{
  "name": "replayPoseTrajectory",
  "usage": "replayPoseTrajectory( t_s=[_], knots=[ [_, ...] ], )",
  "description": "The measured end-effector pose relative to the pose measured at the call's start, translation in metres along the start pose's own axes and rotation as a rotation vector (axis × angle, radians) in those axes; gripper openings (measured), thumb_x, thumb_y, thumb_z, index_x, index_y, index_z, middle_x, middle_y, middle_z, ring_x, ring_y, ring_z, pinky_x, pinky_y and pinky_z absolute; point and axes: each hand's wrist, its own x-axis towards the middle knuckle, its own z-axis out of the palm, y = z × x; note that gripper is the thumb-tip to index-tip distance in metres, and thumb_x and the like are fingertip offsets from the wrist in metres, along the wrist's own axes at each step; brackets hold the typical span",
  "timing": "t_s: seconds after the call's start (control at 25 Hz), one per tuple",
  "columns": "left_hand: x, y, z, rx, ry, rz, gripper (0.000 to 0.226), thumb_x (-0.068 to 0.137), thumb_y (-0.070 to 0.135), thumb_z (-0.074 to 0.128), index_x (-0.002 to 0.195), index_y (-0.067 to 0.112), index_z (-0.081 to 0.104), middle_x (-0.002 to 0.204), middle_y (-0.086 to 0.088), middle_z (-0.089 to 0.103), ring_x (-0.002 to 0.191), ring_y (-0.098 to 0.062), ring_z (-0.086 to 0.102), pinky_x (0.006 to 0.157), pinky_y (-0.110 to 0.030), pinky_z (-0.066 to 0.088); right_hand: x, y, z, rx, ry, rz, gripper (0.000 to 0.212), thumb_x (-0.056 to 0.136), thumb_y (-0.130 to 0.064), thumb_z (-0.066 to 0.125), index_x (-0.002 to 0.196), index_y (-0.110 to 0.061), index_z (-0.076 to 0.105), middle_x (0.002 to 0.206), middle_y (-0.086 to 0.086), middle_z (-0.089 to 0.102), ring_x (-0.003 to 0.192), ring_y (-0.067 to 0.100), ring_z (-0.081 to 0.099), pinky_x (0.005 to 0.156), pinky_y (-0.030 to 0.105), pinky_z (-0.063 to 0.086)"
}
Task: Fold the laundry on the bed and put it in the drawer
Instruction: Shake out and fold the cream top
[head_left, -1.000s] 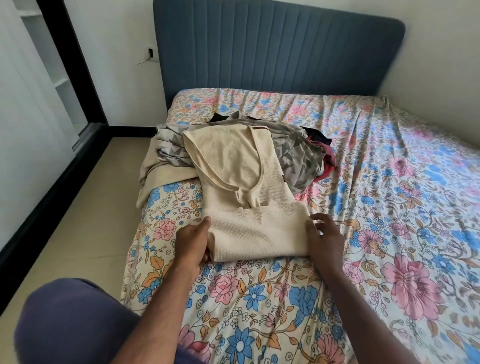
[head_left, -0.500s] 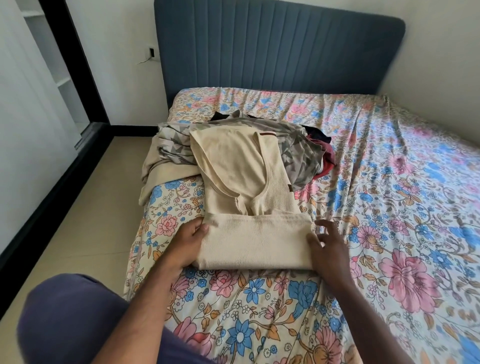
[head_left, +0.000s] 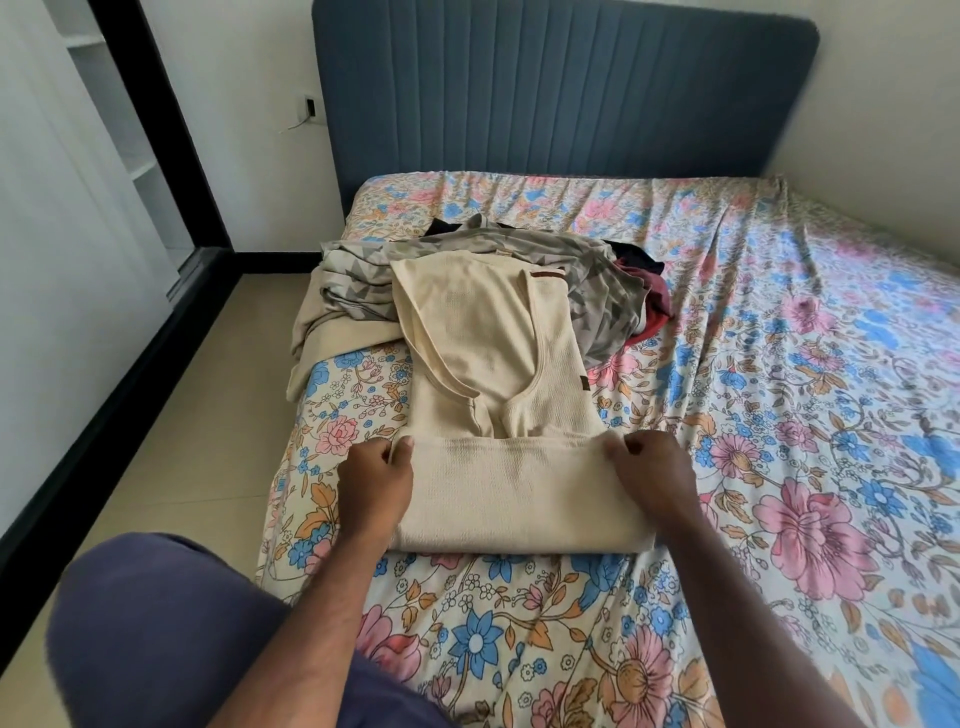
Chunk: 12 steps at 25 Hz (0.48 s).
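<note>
Head view: the job looks barely begun. A cream top lies on the bed, its near end turned up into one fold, with its far end resting on the unfolded pile at 12 o'clock. No drawer shows. The left hand pinches the fold's corner at 9 o'clock; the right hand pinches the corner at 3 o'clock. The fold spans the gap between them.
</note>
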Motion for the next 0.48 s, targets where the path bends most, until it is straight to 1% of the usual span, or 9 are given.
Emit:
replayPoseTrajectory(
  t_s=[0.04, 0.12, 0.2, 0.24, 0.28, 0.32, 0.36, 0.4, 0.48],
  knots=[
    [0.002, 0.0, 0.001, -0.012, -0.001, 0.046, 0.046, 0.102, 0.024, 0.058, 0.059, 0.016, 0.042, 0.052, 0.002, 0.042, 0.051, -0.015, 0.035, 0.049, -0.028, 0.023, -0.001, 0.0, 0.005, 0.007, 0.062, -0.063, 0.038, 0.102, -0.044, 0.056, 0.084, -0.013, 0.067, 0.077, -0.001, 0.068, 0.071, 0.024, 0.065, 0.065, 0.032, 0.048],
    [0.009, -0.003, 0.004, -0.05, -0.003, 0.106, 0.042, 0.105, 0.023, 0.053, 0.064, 0.017, 0.044, 0.056, 0.001, 0.043, 0.053, -0.013, 0.035, 0.049, -0.029, 0.025, -0.001, -0.001, 0.011, 0.079, 0.143, -0.149, 0.037, 0.105, -0.047, 0.047, 0.107, -0.015, 0.067, 0.09, 0.0, 0.07, 0.079, 0.023, 0.066, 0.072, 0.036, 0.052],
    [0.016, -0.008, 0.006, -0.025, -0.01, 0.118, 0.038, 0.106, 0.023, 0.051, 0.068, 0.015, 0.05, 0.058, 0.002, 0.046, 0.054, -0.012, 0.037, 0.048, -0.027, 0.027, 0.001, 0.001, 0.012, 0.049, 0.127, -0.17, 0.039, 0.106, -0.048, 0.044, 0.12, -0.018, 0.063, 0.1, 0.006, 0.073, 0.085, 0.027, 0.067, 0.077, 0.038, 0.052],
    [0.019, -0.012, 0.006, -0.005, -0.013, 0.109, 0.032, 0.106, 0.023, 0.051, 0.076, 0.012, 0.058, 0.063, 0.001, 0.052, 0.055, -0.011, 0.042, 0.048, -0.023, 0.03, 0.003, 0.003, 0.012, -0.011, 0.1, -0.168, 0.039, 0.106, -0.048, 0.044, 0.123, -0.018, 0.062, 0.104, 0.01, 0.073, 0.089, 0.031, 0.068, 0.078, 0.039, 0.051],
    [0.021, -0.014, 0.006, 0.016, -0.013, 0.098, 0.023, 0.105, 0.023, 0.053, 0.09, 0.009, 0.064, 0.071, 0.001, 0.059, 0.058, -0.007, 0.048, 0.049, -0.018, 0.033, 0.005, 0.005, 0.013, -0.065, 0.071, -0.155, 0.039, 0.105, -0.048, 0.046, 0.126, -0.018, 0.061, 0.108, 0.014, 0.073, 0.092, 0.033, 0.068, 0.08, 0.039, 0.051],
    [0.021, -0.014, 0.005, 0.019, -0.01, 0.083, 0.019, 0.104, 0.023, 0.055, 0.105, 0.007, 0.064, 0.078, 0.002, 0.062, 0.063, -0.003, 0.053, 0.051, -0.015, 0.035, 0.006, 0.006, 0.012, -0.088, 0.049, -0.146, 0.039, 0.104, -0.048, 0.049, 0.127, -0.018, 0.059, 0.11, 0.016, 0.073, 0.093, 0.034, 0.068, 0.081, 0.04, 0.053],
    [0.02, -0.014, 0.002, 0.008, -0.002, 0.066, 0.022, 0.103, 0.024, 0.057, 0.116, 0.006, 0.061, 0.081, 0.002, 0.064, 0.065, -0.003, 0.056, 0.051, -0.014, 0.037, 0.004, 0.005, 0.009, -0.103, 0.04, -0.145, 0.039, 0.102, -0.048, 0.052, 0.128, -0.019, 0.056, 0.111, 0.015, 0.073, 0.091, 0.033, 0.068, 0.081, 0.04, 0.053],
    [0.019, -0.013, -0.004, 0.003, 0.012, 0.067, 0.026, 0.102, 0.025, 0.06, 0.12, 0.007, 0.058, 0.083, 0.002, 0.064, 0.066, -0.004, 0.058, 0.052, -0.014, 0.039, 0.0, 0.005, 0.005, -0.12, 0.048, -0.164, 0.039, 0.101, -0.047, 0.056, 0.128, -0.019, 0.054, 0.11, 0.013, 0.072, 0.088, 0.029, 0.066, 0.079, 0.039, 0.053],
    [0.016, -0.013, -0.02, 0.056, 0.039, 0.169, 0.029, 0.098, 0.028, 0.065, 0.119, 0.009, 0.059, 0.094, -0.002, 0.066, 0.076, -0.011, 0.062, 0.06, -0.017, 0.042, -0.013, 0.011, -0.005, -0.128, 0.079, -0.253, 0.036, 0.097, -0.042, 0.064, 0.125, -0.02, 0.055, 0.113, 0.005, 0.07, 0.089, 0.019, 0.063, 0.077, 0.035, 0.052]
  ],
)
